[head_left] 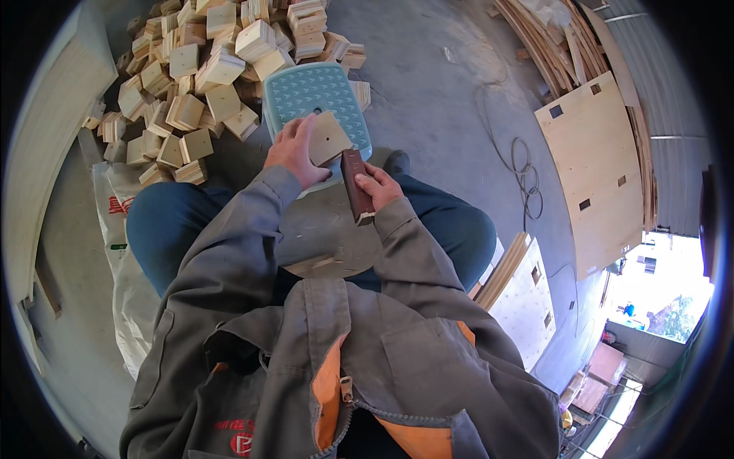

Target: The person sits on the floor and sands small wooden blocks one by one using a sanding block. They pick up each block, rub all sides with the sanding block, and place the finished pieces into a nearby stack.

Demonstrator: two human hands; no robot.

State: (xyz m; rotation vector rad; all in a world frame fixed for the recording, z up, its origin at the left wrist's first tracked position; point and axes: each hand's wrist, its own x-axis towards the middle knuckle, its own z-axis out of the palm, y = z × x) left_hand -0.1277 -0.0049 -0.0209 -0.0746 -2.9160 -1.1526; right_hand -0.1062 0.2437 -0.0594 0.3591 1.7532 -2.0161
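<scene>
My left hand grips a small square plywood block with a hole in its face, thumb on one side and fingers on the other. It is held over the light-blue plastic stool in front of me. In my right hand is a long, dark red-brown sanding block, its lower end pale and worn. The sanding block's upper end meets the right edge of the plywood block; whether they press together I cannot tell.
A large heap of similar plywood blocks lies beyond the stool, to the left. White plastic sacking lies by my left leg. On the right are a loose cable, plywood sheets with cut-outs and leaning boards.
</scene>
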